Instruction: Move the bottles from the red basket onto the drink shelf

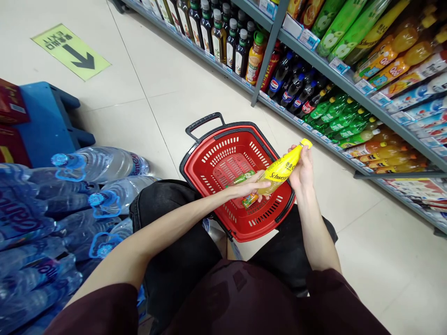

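Observation:
A yellow Schweppes drink bottle (279, 173) is tilted over the red shopping basket (199, 170), its yellow cap up and to the right. Near the cap, my right hand (303, 166) is closed on the bottle's upper part. My left hand (249, 187) grips its lower end, over the basket's opening. Inside the basket lie a green-labelled bottle (240, 179) and an item with an orange and green label (249, 201), both partly hidden by my left hand and forearm. The basket's black handle (206, 123) is folded out past the far rim.
Shelves of drink bottles (328, 111) and dark sauce-like bottles (218, 39) run along the far side and right. Large water bottles (104, 165) crowd the left, near a blue pallet (49, 116). A yellow exit sign (71, 51) lies on the tiled floor.

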### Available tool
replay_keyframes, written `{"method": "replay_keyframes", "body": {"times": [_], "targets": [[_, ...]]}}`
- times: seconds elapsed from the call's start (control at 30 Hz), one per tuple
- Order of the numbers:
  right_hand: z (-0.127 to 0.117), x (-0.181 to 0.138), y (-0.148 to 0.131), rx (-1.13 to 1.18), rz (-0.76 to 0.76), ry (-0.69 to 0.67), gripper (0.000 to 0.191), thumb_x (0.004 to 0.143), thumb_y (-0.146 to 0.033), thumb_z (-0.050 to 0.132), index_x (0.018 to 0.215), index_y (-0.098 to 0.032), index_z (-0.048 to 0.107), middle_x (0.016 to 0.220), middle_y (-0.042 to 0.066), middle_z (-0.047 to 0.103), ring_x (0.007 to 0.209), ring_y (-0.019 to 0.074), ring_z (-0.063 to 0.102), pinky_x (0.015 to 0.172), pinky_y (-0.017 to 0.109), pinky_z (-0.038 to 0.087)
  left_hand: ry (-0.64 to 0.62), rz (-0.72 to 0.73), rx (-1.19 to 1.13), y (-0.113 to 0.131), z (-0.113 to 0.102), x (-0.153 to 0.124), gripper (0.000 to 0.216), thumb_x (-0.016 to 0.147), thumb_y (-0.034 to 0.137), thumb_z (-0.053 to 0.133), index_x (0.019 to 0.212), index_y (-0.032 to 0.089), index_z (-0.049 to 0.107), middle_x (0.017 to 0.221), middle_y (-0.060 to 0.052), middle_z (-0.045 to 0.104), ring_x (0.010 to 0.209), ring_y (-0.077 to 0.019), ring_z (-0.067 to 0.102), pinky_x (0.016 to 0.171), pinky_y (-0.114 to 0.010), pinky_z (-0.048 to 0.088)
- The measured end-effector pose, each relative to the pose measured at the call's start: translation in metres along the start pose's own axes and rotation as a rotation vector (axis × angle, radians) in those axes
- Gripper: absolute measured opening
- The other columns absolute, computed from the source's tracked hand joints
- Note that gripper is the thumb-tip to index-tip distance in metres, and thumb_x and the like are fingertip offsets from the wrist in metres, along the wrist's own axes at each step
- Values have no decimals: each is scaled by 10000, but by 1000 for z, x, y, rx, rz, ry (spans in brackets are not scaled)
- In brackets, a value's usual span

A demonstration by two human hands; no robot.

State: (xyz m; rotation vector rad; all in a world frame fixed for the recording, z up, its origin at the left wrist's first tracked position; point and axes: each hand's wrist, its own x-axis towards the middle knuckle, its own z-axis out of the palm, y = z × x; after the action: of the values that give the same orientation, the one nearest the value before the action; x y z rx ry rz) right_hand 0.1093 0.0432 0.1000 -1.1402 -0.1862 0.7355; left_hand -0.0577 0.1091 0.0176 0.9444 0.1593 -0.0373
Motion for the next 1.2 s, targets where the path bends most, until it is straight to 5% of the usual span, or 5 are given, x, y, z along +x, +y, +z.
{"method": "replay_keyframes", "body": {"times": [0.17,0.27,0.43,0.77,1.2], "targets": [[0,-2,-1,-29,8,10,379,756,-509,821,904,-287,551,833,-45,628,780,139,620,779,314,557,-37,-74,-144,-3,-1,3,781,795,718,712,1293,144,533,912,-121,724,691,-202,692,548,-280,488],[1,-4,0,-72,-3,-17,386,751,-499,814,876,-287,517,802,-46,607,772,142,610,759,310,550,-53,-158,-177,-6,-2,5,920,820,916,412,1180,98,633,820,-145,732,606,-180,643,499,-275,427],[1,-7,-1,-98,-14,-28,454,689,-426,861,831,-279,457,761,-63,567,742,130,589,713,281,530,-67,-258,-207,-6,-3,5,1045,813,961,126,957,92,688,695,-133,700,489,-151,555,464,-280,379],[0,-9,-4,-69,-47,-49,513,680,-357,895,792,-271,402,728,-88,550,643,99,558,655,245,521,-139,-304,-250,-2,-2,2,1011,828,943,129,916,100,679,623,-124,675,397,-141,486,392,-269,325],[7,-5,-10,-191,-109,31,474,636,-391,930,753,-235,498,717,-77,563,604,80,518,543,189,462,-40,-308,-234,-4,-10,2,1011,833,935,186,962,73,699,591,-129,680,372,-177,546,376,-279,367]]}}
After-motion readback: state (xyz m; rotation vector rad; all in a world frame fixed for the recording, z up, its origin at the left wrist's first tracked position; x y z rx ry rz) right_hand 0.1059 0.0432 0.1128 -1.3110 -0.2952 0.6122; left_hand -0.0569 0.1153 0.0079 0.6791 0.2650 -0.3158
